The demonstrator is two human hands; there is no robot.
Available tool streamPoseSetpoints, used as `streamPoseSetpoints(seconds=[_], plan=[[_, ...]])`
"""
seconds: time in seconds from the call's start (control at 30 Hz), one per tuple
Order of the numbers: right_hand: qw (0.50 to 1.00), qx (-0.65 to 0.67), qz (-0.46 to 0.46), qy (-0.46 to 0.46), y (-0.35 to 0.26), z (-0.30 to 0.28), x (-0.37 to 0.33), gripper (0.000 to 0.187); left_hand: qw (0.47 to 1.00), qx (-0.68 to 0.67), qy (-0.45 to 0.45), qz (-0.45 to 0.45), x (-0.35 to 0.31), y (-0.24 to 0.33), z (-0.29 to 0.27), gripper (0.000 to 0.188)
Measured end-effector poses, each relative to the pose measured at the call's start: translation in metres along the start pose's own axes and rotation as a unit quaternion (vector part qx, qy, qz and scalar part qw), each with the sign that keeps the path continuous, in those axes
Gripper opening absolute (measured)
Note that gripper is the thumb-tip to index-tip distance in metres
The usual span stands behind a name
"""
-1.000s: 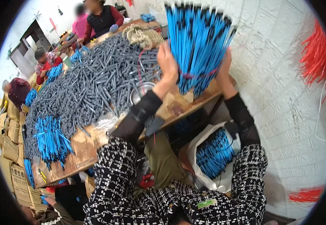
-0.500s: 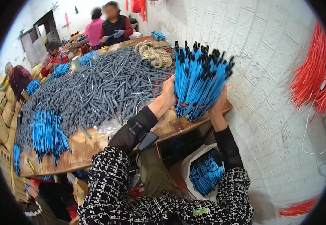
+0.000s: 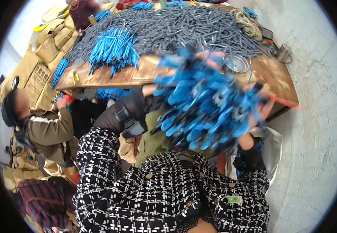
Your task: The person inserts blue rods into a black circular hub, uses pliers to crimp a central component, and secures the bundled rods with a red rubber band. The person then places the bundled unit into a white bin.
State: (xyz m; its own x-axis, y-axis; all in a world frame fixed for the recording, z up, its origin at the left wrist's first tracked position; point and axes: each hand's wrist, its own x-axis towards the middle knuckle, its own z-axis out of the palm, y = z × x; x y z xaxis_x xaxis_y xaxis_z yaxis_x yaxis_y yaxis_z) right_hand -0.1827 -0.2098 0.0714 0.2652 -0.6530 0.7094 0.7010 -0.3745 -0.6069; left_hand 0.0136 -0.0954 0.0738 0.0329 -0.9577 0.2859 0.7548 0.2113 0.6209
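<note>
A thick bundle of thin blue sticks with black ends (image 3: 203, 101) is held up in front of me, tilted so that many of its ends point toward me. My left hand (image 3: 150, 90) grips its left side, mostly hidden behind the sticks. On the right side, my right hand (image 3: 267, 105) is closed round the bundle, its fingers smeared by motion. A thin red strand (image 3: 290, 104) trails beside the right hand. Blur hides where the bundle is tied.
Beyond, a wooden table (image 3: 149, 70) carries a heap of grey tubes (image 3: 168, 29), a blue stick pile (image 3: 114, 50), yellow-handled pliers (image 3: 75, 78), a round metal dish (image 3: 236, 63) and a metal cup (image 3: 283, 54). A co-worker (image 3: 46, 128) sits at left. A white sack (image 3: 273, 143) stands below right.
My view has swung down and left. The bundle has tipped from upright, black ends up, to lying with ends toward me, and sits lower and nearer. Both hands still hold it.
</note>
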Motion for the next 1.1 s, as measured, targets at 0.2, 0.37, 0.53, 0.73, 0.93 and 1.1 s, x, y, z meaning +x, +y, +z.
streamPoseSetpoints(seconds=[0.2, 0.37, 0.53, 0.73, 0.93, 1.1], plan=[[0.990, -0.013, -0.097, -0.105, 0.010, -0.002, -0.100, 0.005, 0.972, 0.126, 0.182, -0.083, -0.074, -0.028, 0.032, 0.054], [0.968, -0.056, -0.181, -0.164, 0.039, -0.005, -0.131, 0.007, 0.946, 0.227, 0.182, -0.145, -0.093, -0.011, 0.000, 0.047], [0.947, -0.094, -0.205, -0.229, 0.052, 0.000, -0.152, 0.012, 0.934, 0.275, 0.159, -0.162, -0.109, -0.013, -0.034, 0.042], [0.942, -0.082, -0.055, -0.319, 0.058, -0.027, -0.189, 0.009, 0.930, 0.270, 0.223, -0.116, -0.140, -0.055, -0.054, 0.044], [0.888, -0.035, -0.041, -0.457, 0.045, -0.030, -0.152, 0.007, 0.933, 0.187, 0.296, -0.088, -0.152, -0.063, -0.043, 0.042], [0.810, -0.043, -0.173, -0.559, 0.027, -0.027, -0.118, 0.015, 0.941, 0.138, 0.303, -0.058, -0.153, -0.060, -0.044, 0.045]])
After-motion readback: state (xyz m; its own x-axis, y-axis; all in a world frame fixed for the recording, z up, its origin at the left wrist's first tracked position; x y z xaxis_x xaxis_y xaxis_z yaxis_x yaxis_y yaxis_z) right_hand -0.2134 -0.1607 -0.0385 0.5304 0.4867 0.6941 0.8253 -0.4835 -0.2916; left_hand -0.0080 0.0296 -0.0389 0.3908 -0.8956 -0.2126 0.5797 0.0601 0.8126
